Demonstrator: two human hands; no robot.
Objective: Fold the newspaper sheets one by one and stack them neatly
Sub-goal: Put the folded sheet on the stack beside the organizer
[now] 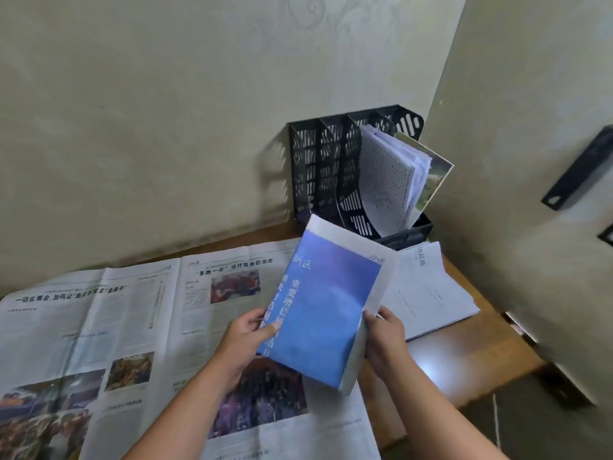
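- Left hand is pinching folded newspaper at its left edge, thumb on the blue face.
- Right hand is gripping its right edge, fingers curled behind.
- Folded sheet is being held tilted above open newspaper sheets on table.
- Stack of folded papers is lying just right; black file rack w/ papers is standing behind.

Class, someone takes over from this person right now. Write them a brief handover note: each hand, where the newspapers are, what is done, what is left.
Left hand: pinches the left edge of the folded blue-faced newspaper.
Right hand: grips its right edge; the paper is held above the table.
Stack of folded newspapers: on the table to the right, in front of the black file rack.
Done: this sheet is folded.
Left: lay it on the stack, then fold the open newspaper sheets spread on the table.
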